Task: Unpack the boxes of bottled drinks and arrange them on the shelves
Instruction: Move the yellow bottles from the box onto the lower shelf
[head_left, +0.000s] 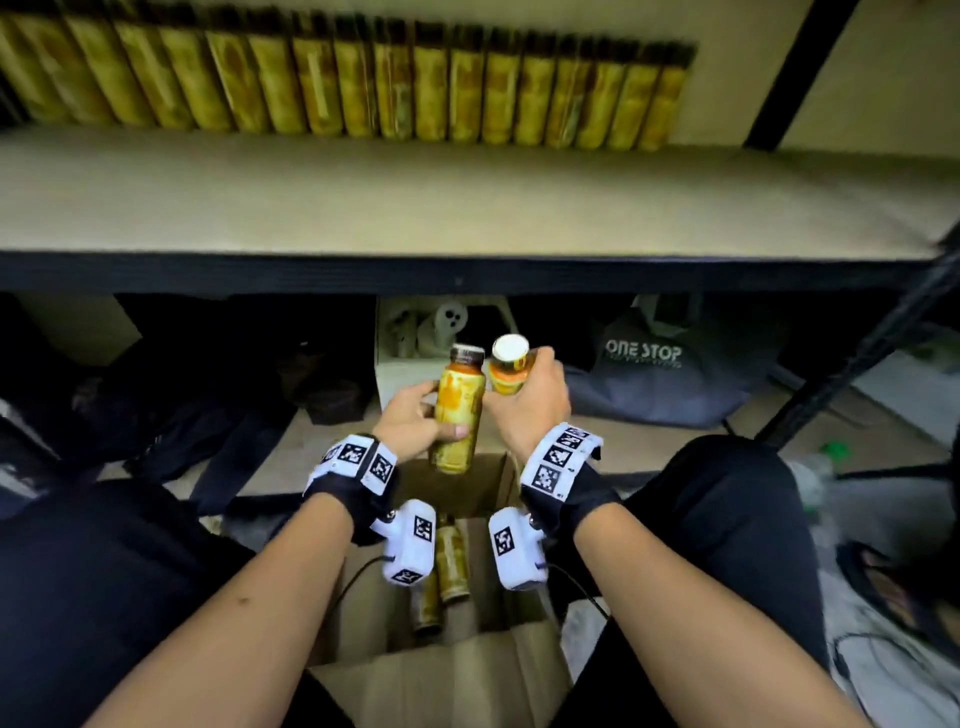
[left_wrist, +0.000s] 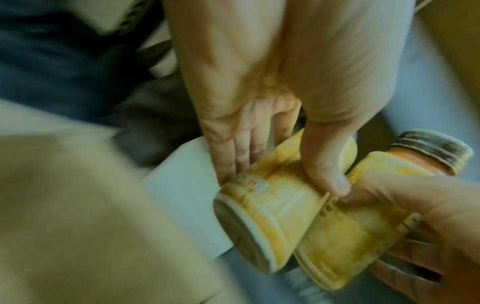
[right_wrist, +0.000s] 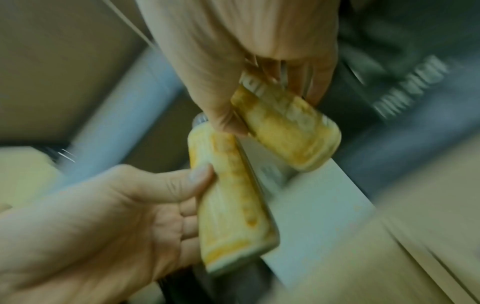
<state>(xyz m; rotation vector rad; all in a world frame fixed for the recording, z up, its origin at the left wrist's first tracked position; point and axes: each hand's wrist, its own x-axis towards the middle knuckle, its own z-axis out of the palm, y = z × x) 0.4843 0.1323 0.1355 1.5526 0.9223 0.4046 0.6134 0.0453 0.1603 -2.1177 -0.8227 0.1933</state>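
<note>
My left hand (head_left: 410, 423) wraps a yellow-labelled dark-capped drink bottle (head_left: 459, 410); my right hand (head_left: 530, 402) grips a matching white-capped bottle (head_left: 509, 366), both above the open brown cardboard box (head_left: 467, 670), bottles touching.

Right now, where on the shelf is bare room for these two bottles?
Free: the shelf board between its black front edge and the bottle row, plus the back-right corner past the row's end. Crowded: the back, bottles packed side by side.

Camera layout: one head view, two wrist views.
Head camera looks down past the shelf (head_left: 467, 197) edge; each wrist camera sits close along its palm. All share the two bottles (head_left: 460, 410) below the shelf.
</note>
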